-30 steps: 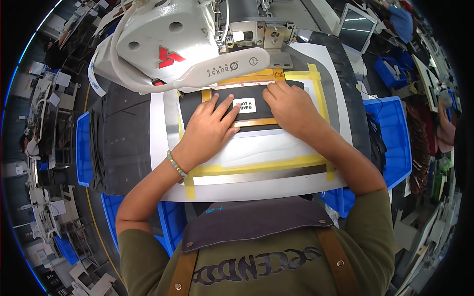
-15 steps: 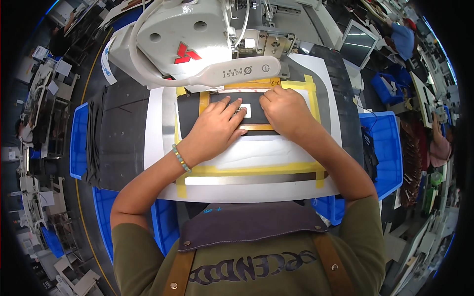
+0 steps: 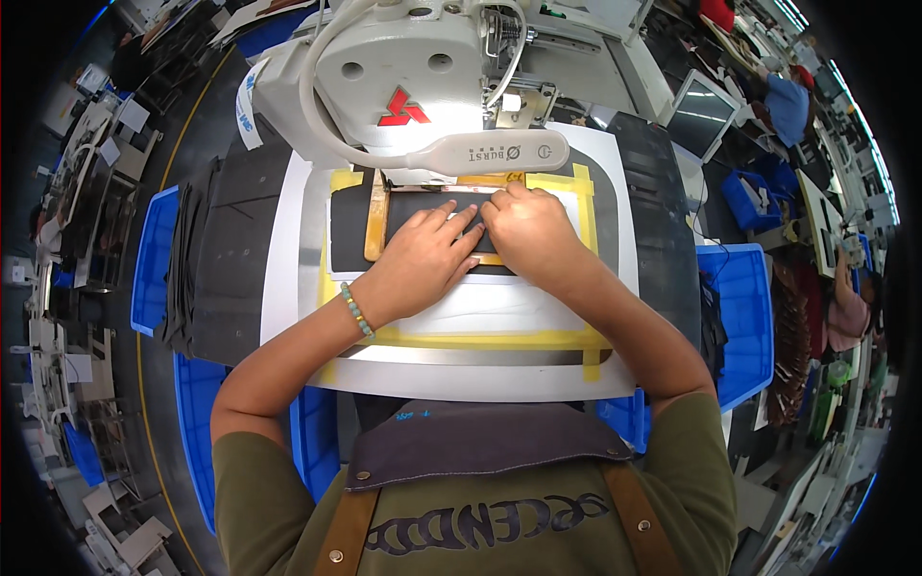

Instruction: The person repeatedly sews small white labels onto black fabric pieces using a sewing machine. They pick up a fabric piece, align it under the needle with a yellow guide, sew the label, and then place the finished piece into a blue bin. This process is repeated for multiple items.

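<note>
My left hand (image 3: 425,261) lies with fingers outstretched on a dark panel (image 3: 351,230) set in a narrow ochre frame (image 3: 376,230). My right hand (image 3: 528,238) is just beside it, fingers curled down at the panel's upper right; whatever they grip is hidden under them. A pale strip (image 3: 447,188) runs along the frame's top edge. Beneath are a white sheet (image 3: 480,307) with yellow tape and a larger white board (image 3: 432,379). Directly above my hands hang a white sewing machine head (image 3: 355,96) and a pale oblong handle (image 3: 480,152).
Blue bins (image 3: 744,365) flank the dark worktable (image 3: 663,250), with dark pieces stacked (image 3: 178,288) at the left. A monitor (image 3: 698,115) stands at the back right. Co-workers (image 3: 783,106) sit at other stations on the right.
The board and framed panel sit farther left relative to the machine head. My right hand has closed in on my left, and their fingers now largely cover the white label on the panel.
</note>
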Demonstrator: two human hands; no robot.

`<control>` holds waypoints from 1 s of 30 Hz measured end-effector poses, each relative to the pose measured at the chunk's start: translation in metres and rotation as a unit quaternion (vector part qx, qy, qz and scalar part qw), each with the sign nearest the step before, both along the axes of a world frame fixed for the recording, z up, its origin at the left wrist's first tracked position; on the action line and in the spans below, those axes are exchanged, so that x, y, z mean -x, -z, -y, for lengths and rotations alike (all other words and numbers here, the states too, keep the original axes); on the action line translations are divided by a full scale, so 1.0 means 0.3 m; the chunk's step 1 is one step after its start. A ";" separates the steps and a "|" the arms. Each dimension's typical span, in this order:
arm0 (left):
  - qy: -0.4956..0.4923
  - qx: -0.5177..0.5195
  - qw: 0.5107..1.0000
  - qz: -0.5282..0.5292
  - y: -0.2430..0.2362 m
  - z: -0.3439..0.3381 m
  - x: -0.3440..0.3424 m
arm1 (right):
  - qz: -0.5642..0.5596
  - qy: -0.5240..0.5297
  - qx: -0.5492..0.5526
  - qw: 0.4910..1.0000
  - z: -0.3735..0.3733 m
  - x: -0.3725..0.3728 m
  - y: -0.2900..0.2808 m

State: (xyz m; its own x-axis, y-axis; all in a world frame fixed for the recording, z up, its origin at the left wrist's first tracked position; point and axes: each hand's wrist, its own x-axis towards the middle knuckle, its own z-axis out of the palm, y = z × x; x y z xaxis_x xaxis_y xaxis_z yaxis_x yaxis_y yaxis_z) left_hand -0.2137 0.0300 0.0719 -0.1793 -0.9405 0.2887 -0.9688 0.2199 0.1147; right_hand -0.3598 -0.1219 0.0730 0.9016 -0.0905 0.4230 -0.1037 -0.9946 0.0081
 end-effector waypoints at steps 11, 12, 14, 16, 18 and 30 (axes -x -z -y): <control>-0.014 0.012 1.000 -0.015 0.009 0.004 0.000 | -0.065 0.002 0.014 0.998 -0.008 -0.036 -0.008; -0.015 0.013 1.000 -0.014 0.015 0.003 -0.006 | -0.071 0.002 0.014 0.997 -0.011 -0.042 -0.011; -0.022 0.014 1.000 -0.013 0.022 -0.001 -0.015 | -0.073 -0.003 0.016 0.997 -0.015 -0.049 -0.007; -0.032 0.015 0.999 -0.010 0.026 -0.007 -0.020 | -0.066 -0.015 0.018 0.998 -0.015 -0.056 0.011; -0.038 0.018 0.999 -0.010 0.033 -0.011 -0.029 | -0.050 -0.022 0.026 0.998 -0.024 -0.062 0.017; -0.036 0.026 0.999 0.015 -0.031 -0.082 -0.144 | -0.007 -0.042 -0.048 0.998 0.039 0.085 -0.070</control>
